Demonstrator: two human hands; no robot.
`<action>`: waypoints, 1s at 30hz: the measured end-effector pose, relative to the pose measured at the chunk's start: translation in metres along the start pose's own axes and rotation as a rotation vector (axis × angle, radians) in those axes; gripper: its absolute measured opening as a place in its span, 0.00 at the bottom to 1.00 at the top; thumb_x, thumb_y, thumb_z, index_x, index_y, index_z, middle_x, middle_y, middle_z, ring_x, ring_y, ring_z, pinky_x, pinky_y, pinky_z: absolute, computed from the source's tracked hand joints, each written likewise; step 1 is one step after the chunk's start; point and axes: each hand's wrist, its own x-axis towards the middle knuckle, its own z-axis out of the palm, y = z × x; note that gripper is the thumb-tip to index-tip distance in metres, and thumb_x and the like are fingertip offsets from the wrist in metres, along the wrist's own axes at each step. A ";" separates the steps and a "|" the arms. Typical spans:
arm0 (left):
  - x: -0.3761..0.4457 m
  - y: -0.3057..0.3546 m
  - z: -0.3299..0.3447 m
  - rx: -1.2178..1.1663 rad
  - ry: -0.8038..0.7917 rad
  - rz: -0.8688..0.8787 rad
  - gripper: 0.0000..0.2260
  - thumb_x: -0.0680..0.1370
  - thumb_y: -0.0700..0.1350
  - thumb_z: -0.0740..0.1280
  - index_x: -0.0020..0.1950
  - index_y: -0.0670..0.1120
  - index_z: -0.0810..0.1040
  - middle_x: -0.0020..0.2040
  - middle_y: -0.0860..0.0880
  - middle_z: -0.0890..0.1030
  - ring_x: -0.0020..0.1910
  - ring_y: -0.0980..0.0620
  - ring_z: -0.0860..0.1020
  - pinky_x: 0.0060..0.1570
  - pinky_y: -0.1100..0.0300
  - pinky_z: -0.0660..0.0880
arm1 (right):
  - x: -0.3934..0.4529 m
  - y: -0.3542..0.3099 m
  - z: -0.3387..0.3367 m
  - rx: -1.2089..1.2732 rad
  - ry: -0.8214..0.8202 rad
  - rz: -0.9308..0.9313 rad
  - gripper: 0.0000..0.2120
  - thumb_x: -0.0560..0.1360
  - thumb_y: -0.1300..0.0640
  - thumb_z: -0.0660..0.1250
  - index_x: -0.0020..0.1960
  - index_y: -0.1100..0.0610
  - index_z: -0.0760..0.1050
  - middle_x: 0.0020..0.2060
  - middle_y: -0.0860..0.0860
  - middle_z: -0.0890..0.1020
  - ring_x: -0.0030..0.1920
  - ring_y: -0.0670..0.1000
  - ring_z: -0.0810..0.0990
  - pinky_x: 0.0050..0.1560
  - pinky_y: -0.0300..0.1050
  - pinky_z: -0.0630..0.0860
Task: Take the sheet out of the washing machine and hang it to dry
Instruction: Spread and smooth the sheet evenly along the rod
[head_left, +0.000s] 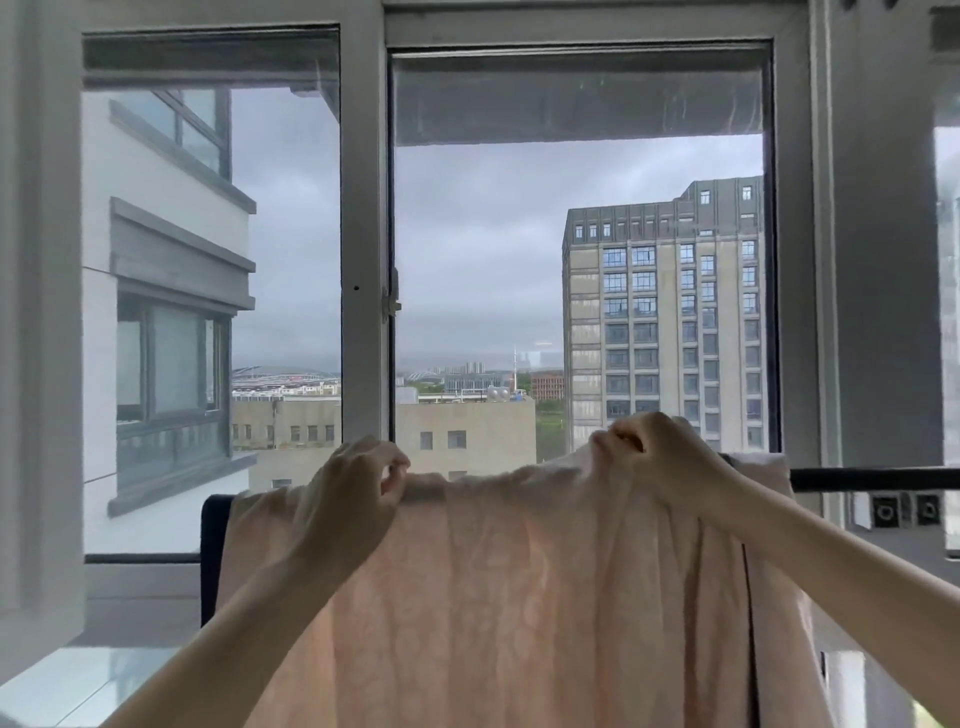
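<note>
Two bare forearms, left hand and right hand (no sleeves, rings or watch)

Pale pink patterned cotton sheet hung over the black horizontal metal rail, covering most of it & blocking the whole lower middle. Left hand and right hand pinched the sheet's top edge, arms crossing the lower corners. Free rail only at the right end, w/ open air above. Behind, close to the rail, the grey aluminium window frame and its glass closed off the far side. Dark upright post stood at the rail's left end, sheet touching it.
</note>
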 end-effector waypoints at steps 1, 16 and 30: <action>-0.004 0.011 0.003 -0.006 0.006 0.039 0.04 0.76 0.40 0.69 0.44 0.48 0.81 0.44 0.54 0.80 0.42 0.56 0.77 0.42 0.62 0.74 | -0.004 0.003 -0.001 -0.005 -0.017 -0.034 0.14 0.80 0.51 0.61 0.37 0.52 0.76 0.32 0.49 0.80 0.36 0.48 0.78 0.40 0.44 0.74; -0.003 0.092 0.021 0.098 -0.202 -0.043 0.21 0.77 0.65 0.57 0.46 0.53 0.83 0.40 0.57 0.82 0.38 0.55 0.79 0.45 0.53 0.78 | -0.034 0.029 -0.007 -0.284 0.011 -0.381 0.10 0.81 0.54 0.54 0.62 0.50 0.67 0.43 0.51 0.80 0.41 0.57 0.80 0.46 0.49 0.74; -0.003 0.091 0.022 0.188 -0.226 -0.127 0.31 0.75 0.73 0.49 0.47 0.51 0.81 0.34 0.54 0.80 0.38 0.53 0.79 0.48 0.55 0.74 | -0.049 0.062 -0.021 -0.304 0.130 -0.451 0.15 0.80 0.51 0.61 0.66 0.48 0.69 0.58 0.50 0.79 0.60 0.55 0.76 0.67 0.57 0.66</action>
